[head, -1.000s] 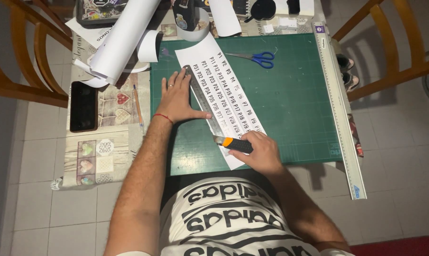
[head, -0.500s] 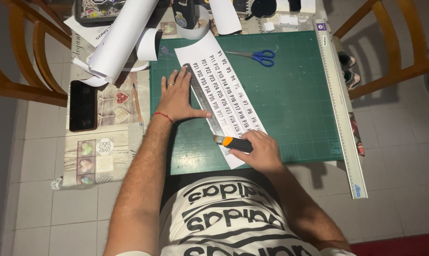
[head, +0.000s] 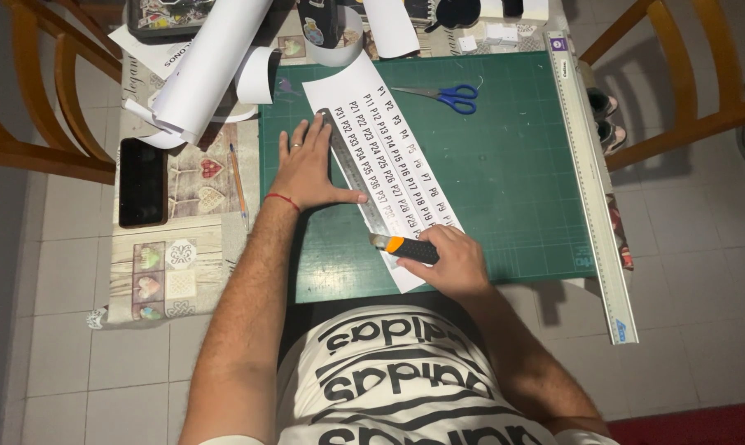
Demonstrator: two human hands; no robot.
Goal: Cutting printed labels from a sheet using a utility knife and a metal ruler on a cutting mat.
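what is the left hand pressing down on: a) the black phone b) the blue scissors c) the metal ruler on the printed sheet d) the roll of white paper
c: the left hand lies flat with its fingers spread on the metal ruler, which lies along the printed sheet on the green cutting mat, while the right hand holds an orange and black utility knife at the ruler's near end; the blue scissors lie apart, untouched.

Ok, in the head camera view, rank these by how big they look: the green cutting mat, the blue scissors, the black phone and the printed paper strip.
1. green cutting mat
2. printed paper strip
3. black phone
4. blue scissors

All lie flat on the table, so nearness hardly skews this.
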